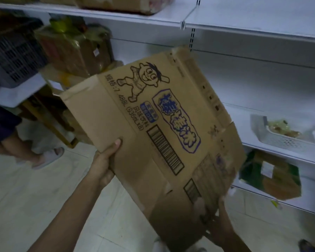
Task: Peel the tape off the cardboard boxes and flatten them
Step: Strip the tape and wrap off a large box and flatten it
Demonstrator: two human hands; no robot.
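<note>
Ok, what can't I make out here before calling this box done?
Head view only:
Underside of the cardboard box: it faces away, so leftover tape can't be checked.
Fingers of the left hand: hidden under the box; only the thumb shows.
The right hand: motion-blurred at the box's lower corner, grip unclear.
Contents of the basket: blurred.

- Cardboard box [105, 113], printed face: "规格:7.488L (936mL×8)" in black, running from 11 o'clock toward 5 o'clock.
- Alongside that line: "风味饮料", black.
- Blue panel [149, 113]: white lettering blurred, unreadable.
- Brand characters [176, 122], large, blue-outlined: not legible with certainty.
- Barcode [165, 150], 6 o'clock of the brand characters: digits illegible.
- White sticker [267, 169] on the shelf package at 3 o'clock: unreadable.
</note>
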